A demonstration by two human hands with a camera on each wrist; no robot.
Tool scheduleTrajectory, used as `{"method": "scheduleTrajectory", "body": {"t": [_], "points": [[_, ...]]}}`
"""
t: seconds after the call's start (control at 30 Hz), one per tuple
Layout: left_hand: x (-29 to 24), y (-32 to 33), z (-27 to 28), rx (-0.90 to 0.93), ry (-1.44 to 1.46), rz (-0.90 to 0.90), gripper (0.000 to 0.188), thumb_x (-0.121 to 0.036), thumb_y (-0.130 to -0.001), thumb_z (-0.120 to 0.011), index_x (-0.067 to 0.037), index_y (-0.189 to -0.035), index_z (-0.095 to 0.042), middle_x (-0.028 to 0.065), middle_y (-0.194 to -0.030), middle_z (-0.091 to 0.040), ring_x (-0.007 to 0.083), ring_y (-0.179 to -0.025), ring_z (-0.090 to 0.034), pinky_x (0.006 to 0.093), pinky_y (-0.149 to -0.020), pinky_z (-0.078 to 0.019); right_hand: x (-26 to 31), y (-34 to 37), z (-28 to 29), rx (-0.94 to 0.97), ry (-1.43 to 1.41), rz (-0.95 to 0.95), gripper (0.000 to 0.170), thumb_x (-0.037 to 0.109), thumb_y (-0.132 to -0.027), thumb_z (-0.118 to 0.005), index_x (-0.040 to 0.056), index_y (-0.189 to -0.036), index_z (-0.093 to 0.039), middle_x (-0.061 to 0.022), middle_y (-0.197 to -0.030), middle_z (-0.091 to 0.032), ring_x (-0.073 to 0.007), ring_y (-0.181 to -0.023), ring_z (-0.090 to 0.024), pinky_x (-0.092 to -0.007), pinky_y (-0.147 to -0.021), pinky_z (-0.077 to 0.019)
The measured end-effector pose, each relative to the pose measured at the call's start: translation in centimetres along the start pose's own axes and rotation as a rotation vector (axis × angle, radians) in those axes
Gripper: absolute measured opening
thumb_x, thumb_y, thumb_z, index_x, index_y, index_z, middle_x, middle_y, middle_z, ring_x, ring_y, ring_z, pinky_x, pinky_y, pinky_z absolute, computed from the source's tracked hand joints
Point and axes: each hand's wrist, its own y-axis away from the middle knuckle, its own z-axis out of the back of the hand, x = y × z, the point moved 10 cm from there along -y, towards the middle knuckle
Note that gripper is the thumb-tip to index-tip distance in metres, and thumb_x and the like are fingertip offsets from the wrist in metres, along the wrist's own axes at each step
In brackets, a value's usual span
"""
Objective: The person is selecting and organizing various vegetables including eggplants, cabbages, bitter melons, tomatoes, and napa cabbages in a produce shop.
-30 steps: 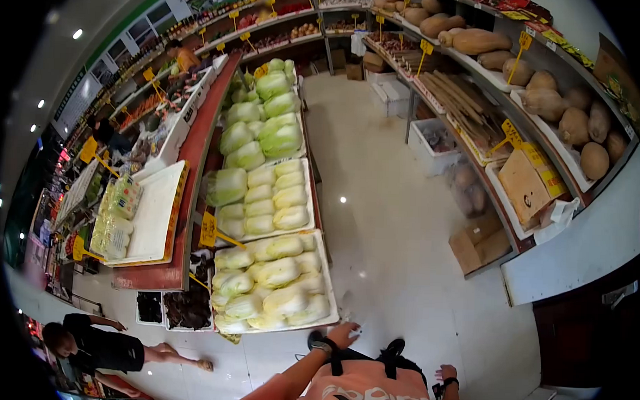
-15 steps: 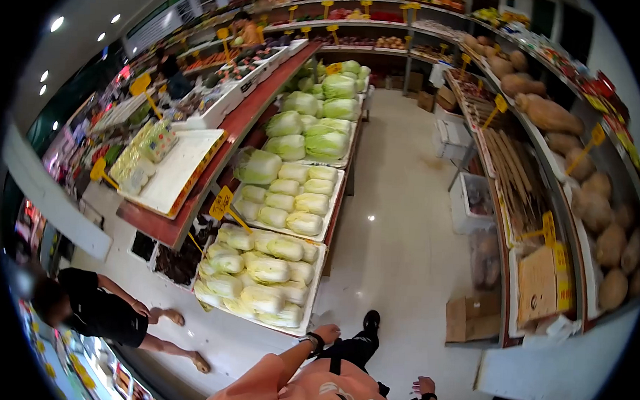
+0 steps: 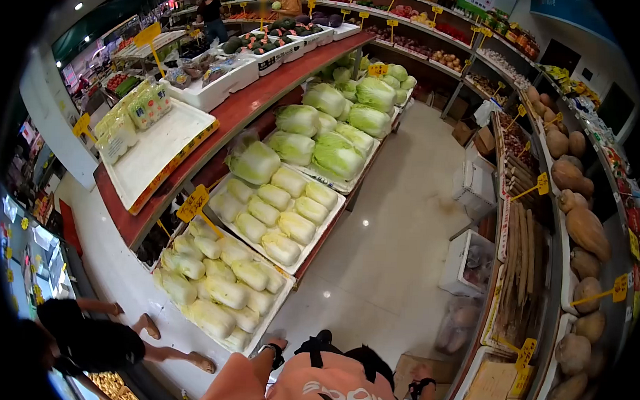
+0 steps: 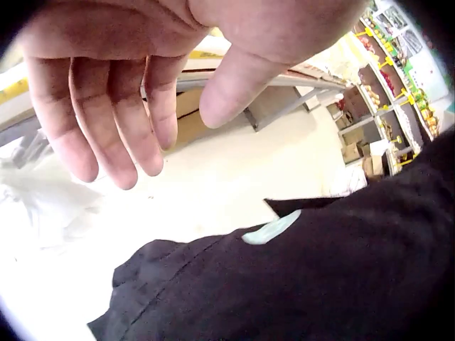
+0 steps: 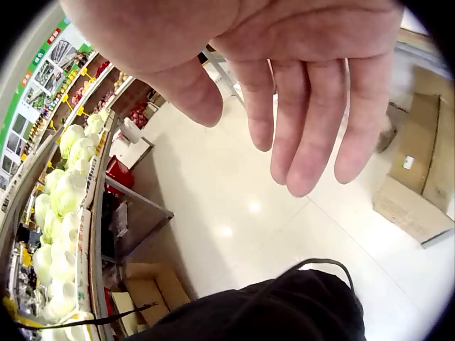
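Observation:
My left hand point(image 3: 278, 342) hangs low beside the near corner of a white foam tray point(image 3: 286, 287) of pale napa cabbages point(image 3: 226, 293). Seen from the left wrist, that hand point(image 4: 121, 92) has loosely bent fingers and a thumb held apart, with nothing between them. On the other side of my body, my right hand point(image 3: 421, 373) hangs near a cardboard box point(image 3: 406, 365) on the floor. In the right wrist view its fingers point(image 5: 313, 128) point downward, relaxed, and the palm holds nothing. Dark trousers point(image 4: 284, 284) fill the bottom of the left wrist view.
A red-edged stand point(image 3: 132, 222) with a mostly bare foam tray point(image 3: 170, 149) lies left. Right shelves carry pumpkins point(image 3: 585, 230) and long brown roots point(image 3: 519, 253). Between them runs a tiled aisle point(image 3: 390, 223) with white foam boxes point(image 3: 466, 258). A person in black point(image 3: 93, 337) stands lower left.
The head view has turned and moved forward along the aisle, so the cabbage trays shift left and nearer. Both hands stay low at my sides. The person in black has a changed stride.

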Motion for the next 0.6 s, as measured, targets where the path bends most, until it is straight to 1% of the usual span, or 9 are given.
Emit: {"method": "scheduleTrajectory", "body": {"t": [0.1,0.13,0.2,0.3,0.37,0.43,0.5,0.57,0.6], "points": [[-5.8,0.5,1.6,-0.017,0.289,-0.017,0.039,-0.038,-0.079,-0.055,-0.004,-0.092,-0.071,0.0151,-0.084,-0.069,0.0262,-0.078,-0.066,0.0363,-0.072,-0.0513,12.0,-1.1,-1.0,-0.131,0.257,0.153,0.041,0.032,-0.092,-0.052,-0.0056,-0.109,-0.057,-0.0174,-0.092,-0.066,-0.0314,-0.074,-0.065,-0.0416,-0.064,-0.0542],[-7.4,-0.6,1.7,-0.032,0.353,-0.045,0.036,-0.037,-0.080,-0.056,-0.004,-0.086,-0.070,0.0087,-0.070,-0.067,0.0196,-0.065,-0.063,0.0332,-0.064,-0.0506,15.2,-2.0,-1.5,-0.103,0.246,0.149,0.038,0.030,-0.092,-0.053,-0.0045,-0.109,-0.057,-0.0170,-0.092,-0.066,-0.0300,-0.075,-0.065,-0.0403,-0.064,-0.0546],[-10.8,-1.2,2.3,-0.087,0.487,-0.021,0.034,-0.035,-0.080,-0.057,-0.004,-0.086,-0.070,0.0082,-0.070,-0.067,0.0193,-0.065,-0.063,0.0333,-0.063,-0.0505,21.8,-4.4,-2.5,-0.045,0.228,0.142,0.033,0.025,-0.092,-0.054,-0.0024,-0.111,-0.057,-0.0161,-0.092,-0.066,-0.0273,-0.075,-0.066,-0.0376,-0.064,-0.0552],[-16.4,-3.4,2.5,-0.117,0.607,0.019,0.028,-0.030,-0.081,-0.058,-0.004,-0.085,-0.069,0.0078,-0.073,-0.067,0.0179,-0.063,-0.062,0.0323,-0.059,-0.0502,33.6,-7.6,-3.6,-0.082,0.363,0.185,0.029,0.025,-0.094,-0.052,0.0016,-0.110,-0.057,-0.0143,-0.092,-0.067,-0.0237,-0.073,-0.066,-0.0362,-0.063,-0.0548],[-20.1,-4.5,2.6,-0.134,0.650,0.045,0.028,-0.029,-0.081,-0.058,-0.004,-0.086,-0.069,0.0078,-0.075,-0.068,0.0173,-0.063,-0.063,0.0318,-0.058,-0.0504,40.4,-13.1,-3.7,-0.018,0.337,0.283,0.022,0.023,-0.094,-0.051,0.0062,-0.105,-0.057,-0.0110,-0.085,-0.067,-0.0215,-0.069,-0.066,-0.0320,-0.056,-0.0521],[-24.5,-5.5,3.1,-0.141,0.666,0.076,0.028,-0.029,-0.082,-0.058,-0.005,-0.088,-0.069,0.0076,-0.077,-0.069,0.0164,-0.064,-0.064,0.0315,-0.058,-0.0505,47.4,-17.5,-4.2,0.012,0.301,0.320,0.021,0.024,-0.094,-0.051,0.0070,-0.103,-0.057,-0.0102,-0.084,-0.067,-0.0190,-0.065,-0.065,-0.0298,-0.054,-0.0505],[-29.2,-6.5,4.3,-0.174,0.672,0.115,0.028,-0.031,-0.084,-0.058,-0.005,-0.089,-0.069,0.0068,-0.080,-0.069,0.0151,-0.068,-0.065,0.0319,-0.057,-0.0506,54.5,-21.6,-5.7,0.039,0.389,0.332,0.026,0.027,-0.094,-0.051,0.0061,-0.108,-0.058,-0.0107,-0.087,-0.067,-0.0195,-0.070,-0.065,-0.0316,-0.058,-0.0521],[-34.8,-8.2,5.5,-0.149,0.796,0.044,0.030,-0.033,-0.084,-0.060,-0.006,-0.093,-0.069,0.0063,-0.081,-0.069,0.0159,-0.068,-0.065,0.0313,-0.057,-0.0502,61.7,-24.5,-9.1,0.077,0.467,0.397,0.024,0.025,-0.093,-0.052,0.0054,-0.106,-0.058,-0.0097,-0.086,-0.067,-0.0180,-0.068,-0.064,-0.0303,-0.058,-0.0512],[-37.7,-8.7,6.6,-0.167,0.780,-0.017,0.032,-0.034,-0.084,-0.060,-0.006,-0.097,-0.067,0.0059,-0.081,-0.069,0.0161,-0.070,-0.065,0.0308,-0.060,-0.0504,65.2,-25.8,-11.5,0.125,0.502,0.448,0.024,0.024,-0.093,-0.052,0.0050,-0.107,-0.057,-0.0094,-0.085,-0.067,-0.0172,-0.068,-0.064,-0.0298,-0.057,-0.0510]]}}
